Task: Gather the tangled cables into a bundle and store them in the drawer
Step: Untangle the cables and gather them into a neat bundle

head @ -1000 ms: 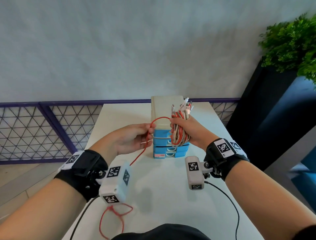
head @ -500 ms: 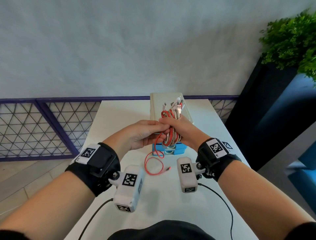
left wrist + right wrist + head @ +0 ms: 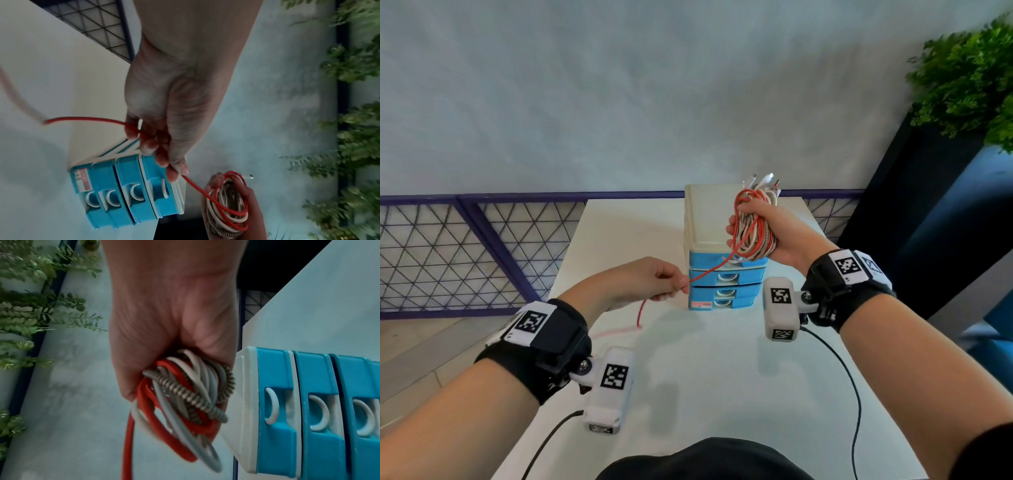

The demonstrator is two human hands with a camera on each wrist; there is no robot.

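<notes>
The small drawer unit stands on the white table, toward its far edge, with its blue drawer fronts facing the person and all of them pushed in. In front of the unit the tabletop runs bare down to the person's body; to the left of it there is open surface as far as the table's left edge, beyond which a purple mesh railing runs. To the right of the unit the table ends close by, next to a dark planter holding a green plant.

The right hand is raised beside the unit's top right corner, its fingers clenched round the cable bundle, a coil of red, white and braided cords with plug ends sticking out above. The left hand sits just left of the drawer fronts and pinches the red cable, which runs taut up to the bundle; its loose tail hangs below the hand toward the table.

Half a second earlier both hands met at the bundle in front of the unit, with a red loop dangling. Now the hands are apart and the strand is drawn straight.
</notes>
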